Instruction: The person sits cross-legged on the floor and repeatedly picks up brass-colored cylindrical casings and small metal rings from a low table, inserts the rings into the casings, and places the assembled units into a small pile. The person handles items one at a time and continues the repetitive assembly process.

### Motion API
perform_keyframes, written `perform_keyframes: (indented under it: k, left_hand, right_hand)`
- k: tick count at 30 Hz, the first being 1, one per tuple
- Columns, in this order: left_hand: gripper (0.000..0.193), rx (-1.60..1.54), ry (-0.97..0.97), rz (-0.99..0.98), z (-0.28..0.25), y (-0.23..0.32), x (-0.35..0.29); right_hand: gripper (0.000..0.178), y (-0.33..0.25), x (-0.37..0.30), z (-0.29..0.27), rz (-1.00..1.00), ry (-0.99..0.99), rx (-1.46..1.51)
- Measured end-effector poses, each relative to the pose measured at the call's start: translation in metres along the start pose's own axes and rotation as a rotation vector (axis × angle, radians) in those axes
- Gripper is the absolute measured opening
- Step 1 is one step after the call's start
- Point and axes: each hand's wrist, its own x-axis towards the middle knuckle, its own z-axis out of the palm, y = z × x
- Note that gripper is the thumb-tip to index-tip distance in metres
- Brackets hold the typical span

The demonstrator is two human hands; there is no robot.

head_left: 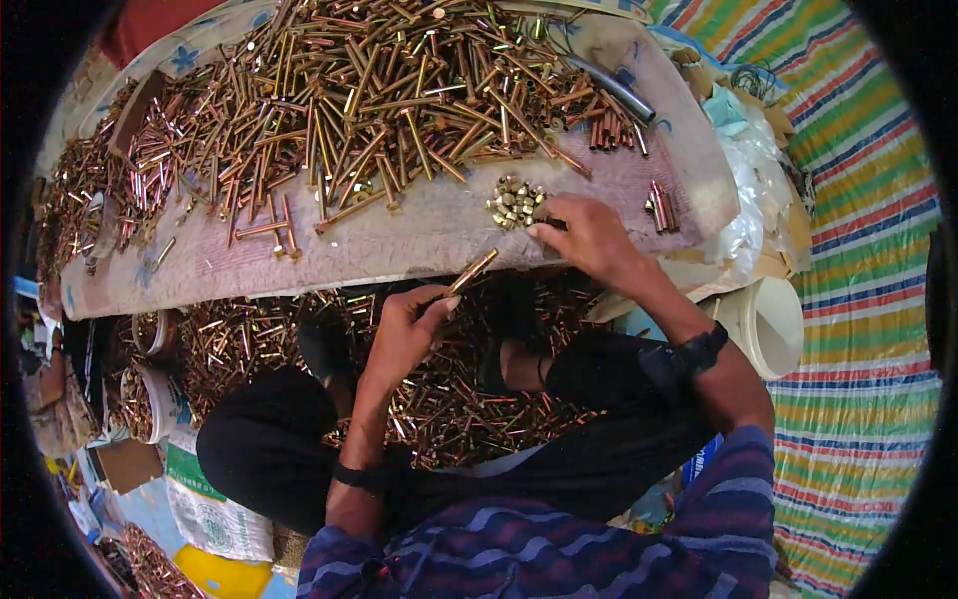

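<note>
Left grip [407, 321]: thumb and fingers closed on gold-coloured bolt [474, 271], by near edge of worktop [419, 238]. Bolt's long axis slants up and right out of left grip, free end roughly towards nut pile [514, 203]. Nut pile up-right of left grip, just left of right grip [591, 235], which is nearer. Right grip: fingers bent at pile's edge; cannot tell whether nut pinched. Bolt heap [399, 90] beyond both grips; few coppery pieces [661, 208] right of right grip.

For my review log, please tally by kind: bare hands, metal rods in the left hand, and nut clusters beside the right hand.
Bare hands: 2 (left hand, right hand)
Held metal rod: 1
Nut cluster: 1
Total: 4
</note>
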Motion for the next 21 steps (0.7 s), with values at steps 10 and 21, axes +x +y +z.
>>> perform_keyframes:
  k: [10,21]
  left_hand:
    - [0.022,-0.063,-0.024,-0.028,-0.003,-0.002,-0.002]
    - [0.024,-0.091,-0.053,0.044,-0.006,-0.007,-0.006]
  right_hand:
    - [0.019,-0.018,-0.001,-0.021,0.017,0.01,0.249]
    - [0.019,-0.068,-0.01,-0.031,0.002,-0.091,0.559]
